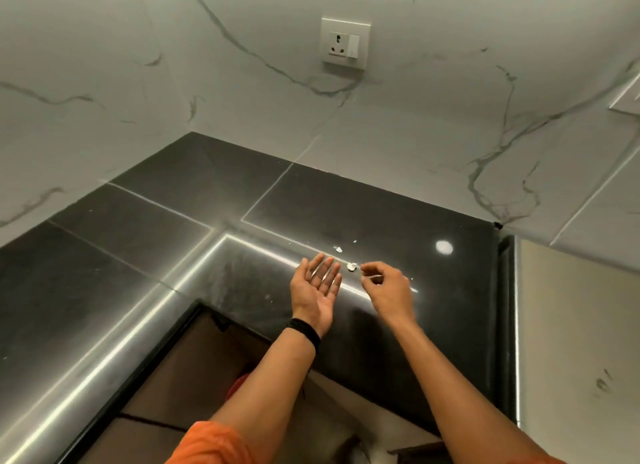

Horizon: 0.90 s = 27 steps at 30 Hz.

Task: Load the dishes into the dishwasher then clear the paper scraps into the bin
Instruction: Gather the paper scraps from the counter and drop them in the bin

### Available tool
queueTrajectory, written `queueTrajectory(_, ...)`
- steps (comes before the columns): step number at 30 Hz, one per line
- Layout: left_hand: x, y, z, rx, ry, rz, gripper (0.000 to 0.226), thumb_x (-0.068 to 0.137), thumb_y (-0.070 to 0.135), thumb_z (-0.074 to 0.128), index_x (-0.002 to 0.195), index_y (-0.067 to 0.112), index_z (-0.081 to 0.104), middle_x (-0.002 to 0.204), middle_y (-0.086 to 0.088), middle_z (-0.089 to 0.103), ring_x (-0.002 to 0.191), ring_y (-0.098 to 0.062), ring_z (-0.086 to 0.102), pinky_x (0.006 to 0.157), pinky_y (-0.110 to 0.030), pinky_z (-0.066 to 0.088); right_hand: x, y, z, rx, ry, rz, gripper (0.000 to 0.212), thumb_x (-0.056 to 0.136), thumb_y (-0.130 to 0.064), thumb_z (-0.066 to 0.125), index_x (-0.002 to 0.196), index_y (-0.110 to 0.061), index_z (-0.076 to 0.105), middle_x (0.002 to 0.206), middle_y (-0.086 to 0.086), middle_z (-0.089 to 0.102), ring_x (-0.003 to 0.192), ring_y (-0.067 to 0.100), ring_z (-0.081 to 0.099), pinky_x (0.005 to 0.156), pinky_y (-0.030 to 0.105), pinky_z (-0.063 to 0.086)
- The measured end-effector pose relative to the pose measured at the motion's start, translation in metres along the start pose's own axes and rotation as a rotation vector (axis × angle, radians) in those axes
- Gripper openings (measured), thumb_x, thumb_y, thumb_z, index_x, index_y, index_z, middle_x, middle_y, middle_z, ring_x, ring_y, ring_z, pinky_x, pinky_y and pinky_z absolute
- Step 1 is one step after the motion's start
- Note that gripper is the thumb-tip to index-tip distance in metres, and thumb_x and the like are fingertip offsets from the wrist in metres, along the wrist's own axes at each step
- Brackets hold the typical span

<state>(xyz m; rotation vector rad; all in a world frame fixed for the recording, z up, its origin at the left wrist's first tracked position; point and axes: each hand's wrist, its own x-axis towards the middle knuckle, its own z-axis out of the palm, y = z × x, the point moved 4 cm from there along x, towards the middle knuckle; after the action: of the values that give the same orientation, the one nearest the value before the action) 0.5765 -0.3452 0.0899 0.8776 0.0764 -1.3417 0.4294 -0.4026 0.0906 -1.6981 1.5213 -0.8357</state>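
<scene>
Small white paper scraps lie on the black counter (145,242): one scrap (352,266) sits between my hands, a second scrap (338,249) a little farther back, and a tiny bit (354,241) beyond it. My left hand (317,287) is held palm up with straight fingers just left of the nearest scrap, and its palm looks bare. My right hand (382,283) hovers to the right of that scrap with fingertips pinched together; a thin pale sliver seems to be between them. No dishes, dishwasher or bin are in view.
The L-shaped glossy black counter meets marble-look wall tiles at the back. A wall socket (345,43) is high on the wall. A beige cabinet side (571,342) stands at the right. Brown floor tiles (194,387) show below the counter edge.
</scene>
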Motion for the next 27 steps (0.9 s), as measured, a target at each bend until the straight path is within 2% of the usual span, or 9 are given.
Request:
queueTrajectory(4, 0.031, -0.016, 0.011, -0.007, 0.054, -0.039, 0.044, 0.104, 0.039, 0.048, 0.13, 0.006, 0.063, 0.124, -0.016, 0.071, 0.116, -0.03, 0.067, 0.097, -0.04, 0.053, 0.032, 0.06, -0.01, -0.362, -0.11, 0.003, 0.027, 0.088, -0.018, 0.074, 0.115, -0.018, 0.074, 0.107, 0.002, 0.07, 0.102, 0.021, 0.066, 0.089, 0.03, 0.046)
queueTrajectory(7, 0.044, -0.021, 0.012, -0.006, 0.086, -0.036, 0.044, 0.104, 0.038, 0.048, 0.129, 0.006, 0.063, 0.123, -0.016, 0.071, 0.116, -0.03, 0.067, 0.098, -0.039, 0.053, 0.04, 0.063, -0.004, -0.447, -0.123, -0.157, 0.01, 0.09, -0.015, 0.071, 0.098, -0.015, 0.077, 0.093, 0.002, 0.064, 0.092, 0.024, 0.062, 0.08, 0.031, 0.042)
queueTrajectory(9, 0.051, -0.023, 0.012, -0.003, 0.106, -0.034, 0.045, 0.103, 0.039, 0.048, 0.13, 0.006, 0.063, 0.124, -0.017, 0.071, 0.116, -0.03, 0.067, 0.098, -0.039, 0.053, 0.047, 0.061, 0.003, -0.492, -0.147, -0.216, 0.013, 0.093, -0.01, 0.066, 0.095, -0.014, 0.078, 0.088, 0.002, 0.065, 0.088, 0.024, 0.061, 0.076, 0.029, 0.04)
queueTrajectory(13, 0.064, -0.022, 0.012, 0.01, 0.127, -0.034, 0.045, 0.104, 0.039, 0.048, 0.13, 0.006, 0.062, 0.122, -0.016, 0.072, 0.116, -0.03, 0.068, 0.099, -0.04, 0.053, 0.061, 0.055, 0.008, -0.406, -0.148, -0.152, 0.01, 0.091, -0.016, 0.068, 0.097, -0.018, 0.076, 0.094, -0.001, 0.068, 0.088, 0.018, 0.063, 0.078, 0.027, 0.045)
queueTrajectory(17, 0.074, -0.015, 0.013, 0.007, 0.116, -0.031, 0.044, 0.104, 0.039, 0.047, 0.129, 0.006, 0.063, 0.119, -0.016, 0.073, 0.114, -0.029, 0.069, 0.099, -0.04, 0.052, 0.079, 0.04, 0.02, -0.223, -0.132, -0.15, 0.008, 0.084, -0.013, 0.072, 0.087, -0.021, 0.071, 0.093, -0.005, 0.063, 0.085, 0.012, 0.062, 0.079, 0.028, 0.052)
queueTrajectory(20, 0.083, -0.009, 0.01, 0.005, 0.114, -0.039, 0.044, 0.104, 0.039, 0.047, 0.129, 0.006, 0.063, 0.119, -0.016, 0.073, 0.114, -0.029, 0.069, 0.1, -0.04, 0.052, 0.089, 0.029, 0.035, -0.302, -0.209, -0.239, 0.007, 0.083, -0.014, 0.07, 0.083, -0.021, 0.068, 0.086, -0.006, 0.065, 0.082, 0.014, 0.061, 0.078, 0.033, 0.053)
queueTrajectory(23, 0.092, -0.003, 0.006, 0.006, 0.119, -0.051, 0.043, 0.104, 0.038, 0.048, 0.128, 0.006, 0.063, 0.118, -0.016, 0.073, 0.114, -0.029, 0.068, 0.101, -0.04, 0.052, 0.088, 0.027, 0.048, -0.462, -0.276, -0.297, 0.006, 0.085, -0.016, 0.07, 0.086, -0.021, 0.068, 0.087, -0.005, 0.068, 0.084, 0.016, 0.06, 0.082, 0.033, 0.05)
queueTrajectory(25, 0.098, -0.001, 0.006, 0.014, 0.13, -0.061, 0.041, 0.104, 0.035, 0.05, 0.127, 0.005, 0.064, 0.119, -0.017, 0.072, 0.114, -0.029, 0.068, 0.102, -0.04, 0.052, 0.087, 0.027, 0.05, -0.485, -0.27, -0.278, 0.005, 0.086, -0.016, 0.069, 0.087, -0.021, 0.069, 0.087, -0.005, 0.067, 0.083, 0.015, 0.06, 0.08, 0.03, 0.049)
queueTrajectory(27, 0.104, -0.002, 0.006, 0.032, 0.142, -0.079, 0.037, 0.103, 0.03, 0.052, 0.125, 0.004, 0.065, 0.122, -0.017, 0.071, 0.114, -0.028, 0.068, 0.103, -0.039, 0.051, 0.089, 0.027, 0.051, -0.379, -0.202, -0.145, 0.006, 0.084, -0.019, 0.072, 0.088, -0.023, 0.072, 0.085, -0.008, 0.07, 0.081, 0.011, 0.065, 0.077, 0.026, 0.051)
